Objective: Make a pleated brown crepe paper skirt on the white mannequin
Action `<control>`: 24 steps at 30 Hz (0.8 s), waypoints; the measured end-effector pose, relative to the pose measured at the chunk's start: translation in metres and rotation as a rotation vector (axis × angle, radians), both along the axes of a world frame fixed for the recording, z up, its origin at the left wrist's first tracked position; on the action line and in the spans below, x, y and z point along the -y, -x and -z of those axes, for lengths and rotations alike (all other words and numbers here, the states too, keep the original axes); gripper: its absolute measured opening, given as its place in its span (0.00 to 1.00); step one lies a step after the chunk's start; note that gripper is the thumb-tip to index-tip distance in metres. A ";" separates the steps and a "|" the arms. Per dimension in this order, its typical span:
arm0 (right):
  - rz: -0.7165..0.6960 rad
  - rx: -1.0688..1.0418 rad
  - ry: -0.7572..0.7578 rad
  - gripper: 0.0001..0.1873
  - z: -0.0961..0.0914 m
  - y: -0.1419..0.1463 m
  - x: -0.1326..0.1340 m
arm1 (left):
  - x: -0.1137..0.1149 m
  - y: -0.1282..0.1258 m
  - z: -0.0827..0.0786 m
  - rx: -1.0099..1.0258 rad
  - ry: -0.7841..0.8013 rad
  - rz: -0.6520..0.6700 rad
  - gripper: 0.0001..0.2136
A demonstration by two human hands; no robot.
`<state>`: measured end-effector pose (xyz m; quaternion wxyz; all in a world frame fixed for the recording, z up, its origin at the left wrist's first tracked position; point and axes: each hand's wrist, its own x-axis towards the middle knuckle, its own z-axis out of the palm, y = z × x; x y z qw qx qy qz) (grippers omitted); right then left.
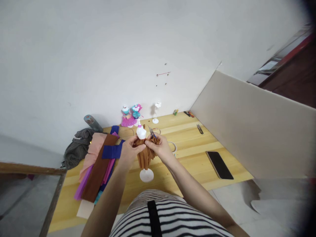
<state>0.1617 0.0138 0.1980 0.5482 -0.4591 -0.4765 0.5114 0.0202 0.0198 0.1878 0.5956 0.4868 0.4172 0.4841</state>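
A small white dress-form mannequin (141,131) stands upright in front of me on its round white base (146,175). Gathered brown crepe paper (144,159) wraps its lower half like a skirt. At the waist, my left hand (129,149) pinches the paper from the left side. My right hand (161,148) is closed on the bunched paper at the right, thumb against the waist. A pair of scissors (151,132) shows just beyond my right fingers; whether they touch it I cannot tell.
Folded crepe paper (96,174) in several colours lies at the left, beside striped cloth (79,146) and a grey cylinder (92,122). Dressed mannequins (128,120) and a bare one (155,113) stand along the wall. A phone (219,165) and thread snips (199,129) lie right, before a white panel (247,128).
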 end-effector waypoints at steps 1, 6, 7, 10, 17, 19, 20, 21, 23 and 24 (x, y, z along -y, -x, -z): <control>0.001 0.000 0.002 0.10 0.000 0.000 0.000 | 0.000 0.000 0.000 -0.002 0.003 0.005 0.18; 0.029 -0.033 0.026 0.11 0.005 -0.001 -0.004 | 0.002 0.000 0.003 -0.060 -0.027 0.030 0.17; 0.036 -0.042 0.029 0.11 0.006 -0.001 -0.005 | 0.002 0.000 0.003 -0.064 -0.034 0.047 0.16; 0.043 -0.069 0.055 0.11 0.006 -0.002 -0.007 | 0.003 0.001 0.001 -0.026 -0.044 0.097 0.13; 0.057 -0.077 0.073 0.13 0.004 -0.006 -0.008 | 0.003 -0.004 -0.008 0.036 -0.001 0.043 0.15; 0.041 -0.071 0.074 0.13 0.004 -0.008 -0.008 | 0.003 -0.006 -0.007 0.013 -0.002 0.014 0.16; 0.035 -0.067 0.069 0.13 0.004 -0.008 -0.007 | 0.003 -0.007 -0.006 0.003 -0.008 0.011 0.16; 0.029 -0.064 0.063 0.13 0.005 -0.009 -0.007 | 0.003 -0.008 -0.005 -0.005 -0.016 0.016 0.16; 0.021 -0.068 0.050 0.13 0.005 -0.009 -0.006 | 0.003 -0.009 -0.003 -0.020 -0.036 0.035 0.16; 0.022 -0.072 0.046 0.13 0.006 -0.009 -0.006 | 0.003 -0.009 -0.001 -0.027 -0.045 0.045 0.17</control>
